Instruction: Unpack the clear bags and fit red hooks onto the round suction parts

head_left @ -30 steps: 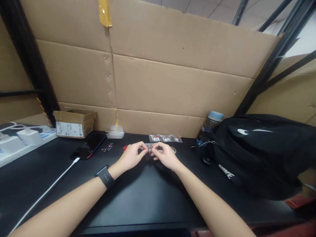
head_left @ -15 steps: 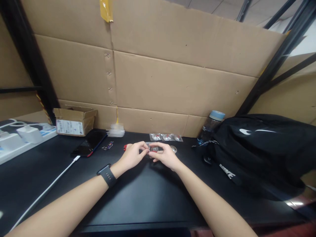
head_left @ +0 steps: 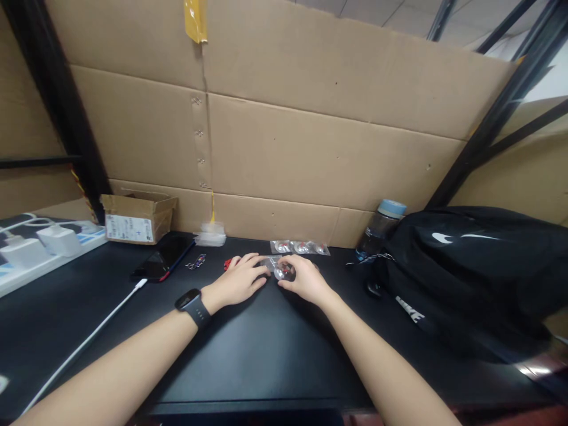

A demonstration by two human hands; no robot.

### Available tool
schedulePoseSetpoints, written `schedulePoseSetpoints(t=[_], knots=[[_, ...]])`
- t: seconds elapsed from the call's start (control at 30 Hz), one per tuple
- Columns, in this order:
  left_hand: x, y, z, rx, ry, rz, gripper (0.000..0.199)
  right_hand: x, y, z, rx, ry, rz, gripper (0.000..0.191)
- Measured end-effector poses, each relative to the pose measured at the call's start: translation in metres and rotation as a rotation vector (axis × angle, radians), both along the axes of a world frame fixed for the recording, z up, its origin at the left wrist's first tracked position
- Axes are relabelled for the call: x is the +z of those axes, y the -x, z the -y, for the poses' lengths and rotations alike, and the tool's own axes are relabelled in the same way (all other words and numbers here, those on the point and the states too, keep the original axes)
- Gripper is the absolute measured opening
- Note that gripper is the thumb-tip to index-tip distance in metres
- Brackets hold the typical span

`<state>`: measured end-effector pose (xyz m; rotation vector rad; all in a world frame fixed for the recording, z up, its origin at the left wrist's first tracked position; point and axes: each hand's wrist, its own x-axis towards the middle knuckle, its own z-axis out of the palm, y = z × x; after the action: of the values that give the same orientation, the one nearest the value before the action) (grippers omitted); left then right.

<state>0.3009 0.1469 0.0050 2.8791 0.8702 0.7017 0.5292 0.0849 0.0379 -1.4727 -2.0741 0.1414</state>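
My left hand (head_left: 242, 280), with a dark watch (head_left: 193, 306) on its wrist, lies palm down on the black table. Its fingers are stretched out, partly over a red thing (head_left: 228, 263), and nothing shows in its grasp. My right hand (head_left: 308, 281) curls its thumb and fingers round a small clear plastic packet (head_left: 279, 273) holding a round item with red on it. Part of that packet is hidden by the fingers. Behind the hands lies a strip of similar clear packets (head_left: 300, 247).
To the left are a colourful small trinket (head_left: 196, 261), a phone (head_left: 162, 260) on a white cable, a small cardboard box (head_left: 138, 218) and a power strip (head_left: 26, 269). A bottle (head_left: 377, 231) and black backpack (head_left: 470, 278) stand right. Clear bags (head_left: 210, 235) lie by the cardboard wall.
My hands were together, pinching a small item between them. Now they are apart, the left laid flatter with fingers spread, and the clear packet shows low at my right fingers.
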Motion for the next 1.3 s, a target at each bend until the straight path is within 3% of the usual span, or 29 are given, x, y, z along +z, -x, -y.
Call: schedulePoseSetpoints(t=[0.17, 0.33, 0.53, 0.73, 1.03, 1.1, 1.2, 1.3], knots=[[-0.007, 0.001, -0.005, 0.017, 0.018, -0.017, 0.039, -0.004, -0.001, -0.002, -0.041, 0.055, 0.06, 0.04], [-0.002, 0.001, -0.003, 0.023, -0.002, 0.0, 0.044, -0.005, 0.0, -0.002, -0.04, 0.057, 0.057, 0.035], [0.011, -0.002, 0.0, 0.058, -0.057, 0.094, 0.027, -0.002, -0.001, 0.0, -0.067, 0.051, 0.058, 0.036], [0.02, -0.004, 0.002, 0.091, -0.051, 0.195, 0.023, -0.002, -0.003, 0.0, -0.077, 0.058, 0.026, 0.052], [0.016, -0.008, 0.0, 0.158, 0.101, 0.31, 0.019, 0.007, 0.001, 0.006, -0.084, 0.092, 0.089, 0.077], [0.015, -0.009, 0.0, 0.177, 0.104, 0.328, 0.02, 0.007, 0.002, 0.007, -0.086, 0.094, 0.109, 0.073], [0.013, -0.009, -0.002, 0.21, 0.084, 0.314, 0.023, 0.006, 0.003, 0.007, -0.09, 0.094, 0.172, 0.053], [0.009, -0.008, -0.003, 0.243, -0.031, 0.229, 0.025, 0.004, 0.002, 0.007, -0.095, 0.102, 0.223, 0.039]])
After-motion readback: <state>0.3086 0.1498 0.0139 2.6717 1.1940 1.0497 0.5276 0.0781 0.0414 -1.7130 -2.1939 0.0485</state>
